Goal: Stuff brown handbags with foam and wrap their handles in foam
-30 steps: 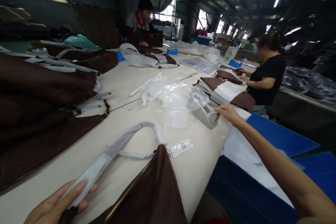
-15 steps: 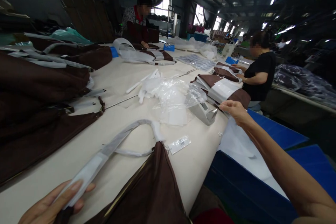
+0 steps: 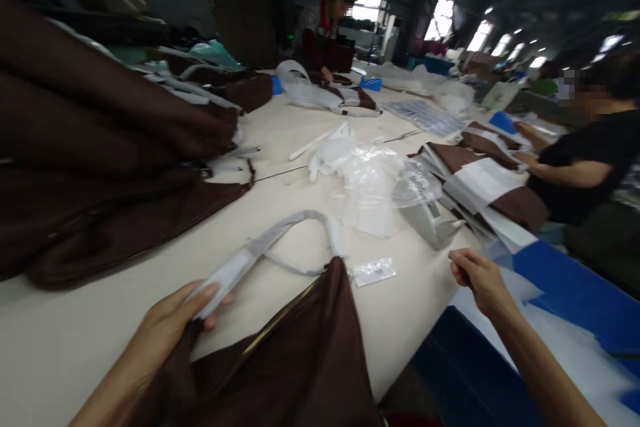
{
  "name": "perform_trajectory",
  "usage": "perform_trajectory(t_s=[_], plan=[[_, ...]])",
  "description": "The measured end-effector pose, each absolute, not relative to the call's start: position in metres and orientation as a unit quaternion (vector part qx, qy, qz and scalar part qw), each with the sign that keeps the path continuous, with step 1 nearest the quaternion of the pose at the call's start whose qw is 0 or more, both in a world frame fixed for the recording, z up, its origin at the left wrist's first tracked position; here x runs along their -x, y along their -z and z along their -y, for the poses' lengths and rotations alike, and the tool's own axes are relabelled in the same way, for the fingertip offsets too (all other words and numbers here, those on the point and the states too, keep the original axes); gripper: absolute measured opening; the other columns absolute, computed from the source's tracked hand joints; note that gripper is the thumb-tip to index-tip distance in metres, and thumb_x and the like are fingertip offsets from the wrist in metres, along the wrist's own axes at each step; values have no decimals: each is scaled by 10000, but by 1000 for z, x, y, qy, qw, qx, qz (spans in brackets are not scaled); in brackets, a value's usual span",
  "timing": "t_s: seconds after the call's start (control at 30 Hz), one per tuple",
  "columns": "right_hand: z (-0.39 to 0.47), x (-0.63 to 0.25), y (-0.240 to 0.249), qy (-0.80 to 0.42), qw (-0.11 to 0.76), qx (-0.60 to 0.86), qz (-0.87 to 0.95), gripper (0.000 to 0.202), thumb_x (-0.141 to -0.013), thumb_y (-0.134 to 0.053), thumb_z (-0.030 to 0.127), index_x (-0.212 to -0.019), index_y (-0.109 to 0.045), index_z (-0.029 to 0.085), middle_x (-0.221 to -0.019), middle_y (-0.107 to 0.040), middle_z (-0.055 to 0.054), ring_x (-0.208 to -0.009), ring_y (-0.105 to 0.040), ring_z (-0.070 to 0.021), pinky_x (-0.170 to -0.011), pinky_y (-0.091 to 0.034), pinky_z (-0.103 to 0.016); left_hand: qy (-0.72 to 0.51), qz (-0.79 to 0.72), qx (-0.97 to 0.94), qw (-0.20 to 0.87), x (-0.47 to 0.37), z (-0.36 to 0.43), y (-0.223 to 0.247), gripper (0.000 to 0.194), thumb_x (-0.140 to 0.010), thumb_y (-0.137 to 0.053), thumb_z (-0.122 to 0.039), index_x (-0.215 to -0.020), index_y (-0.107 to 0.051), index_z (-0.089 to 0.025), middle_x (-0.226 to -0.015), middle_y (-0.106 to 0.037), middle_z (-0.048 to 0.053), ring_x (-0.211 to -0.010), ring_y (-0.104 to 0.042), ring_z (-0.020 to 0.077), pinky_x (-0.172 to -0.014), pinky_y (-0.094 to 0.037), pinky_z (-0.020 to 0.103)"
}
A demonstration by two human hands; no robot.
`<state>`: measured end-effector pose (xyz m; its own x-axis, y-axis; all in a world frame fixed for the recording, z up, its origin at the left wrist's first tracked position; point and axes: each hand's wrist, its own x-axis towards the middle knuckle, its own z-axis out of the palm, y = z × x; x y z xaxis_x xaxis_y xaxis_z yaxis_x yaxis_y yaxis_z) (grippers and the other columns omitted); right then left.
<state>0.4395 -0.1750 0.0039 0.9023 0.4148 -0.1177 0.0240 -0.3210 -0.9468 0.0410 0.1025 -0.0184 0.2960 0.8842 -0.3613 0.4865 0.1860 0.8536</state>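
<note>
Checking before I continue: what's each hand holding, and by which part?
Left hand: brown bag, by the near end of its wrapped strap. Right hand: can't tell if anything.

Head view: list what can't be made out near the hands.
In the head view:
Brown bag: lower part, cut off by the bottom edge.
Tag: print too small and blurred.
Wrapped handle: part hidden by the left hand.
Right hand: whether it pinches anything, blurred.

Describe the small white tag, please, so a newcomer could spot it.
At the pale table, find the brown bag whose strap the left hand holds. Just right of its peak lies the tag, a small flat rectangle, unlike the larger, crumpled plastic beyond.
</note>
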Motion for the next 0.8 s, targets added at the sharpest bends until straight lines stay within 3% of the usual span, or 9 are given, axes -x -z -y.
perform_trajectory(t_s=[0.17,0.27,0.37,0.57,0.8], plan=[[97,-360,-25,-369,584,651,315,308,-761,-748,466,-700,-614,196,-551,-546,7,-517,-436,-117,-504,-351,-258,-242,-464,-594,611,-43,-93,6,481,-687,-687,-615,-778,-681,-143,-620,-624,9,-529,-469,130,-564,-367,245],[40,-292,-34,-506,579,528,360,313,-797,-735,473,-746,-601,196,-567,-561,19,-523,-452,-112,-511,-355,-249,-260,-454,-572,632,-39,-89,13,443,-746,-664,-563,-854,-656,-134,-779,-699,51,-498,-466,103,-543,-357,238],[-2,-234,-28,-595,561,441,370,311,-803,-739,464,-769,-599,188,-615,-612,15,-530,-479,-98,-526,-370,-232,-279,-441,-579,627,-36,-86,16,418,-764,-657,-546,-829,-638,-133,-751,-685,41,-493,-476,104,-536,-360,239],[-31,-189,15,-630,538,462,316,411,-715,-787,531,-718,-606,161,-604,-643,2,-463,-474,-70,-470,-338,-201,-305,-429,-590,612,-34,-84,16,382,-803,-626,-531,-734,-601,-156,-593,-584,-17,-484,-446,105,-534,-348,239],[-35,-181,40,-604,533,516,291,483,-675,-788,598,-639,-605,152,-513,-602,10,-414,-434,-56,-428,-294,-188,-302,-425,-593,613,-34,-84,22,391,-838,-598,-530,-735,-596,-153,-592,-570,-16,-488,-435,100,-528,-332,236]])
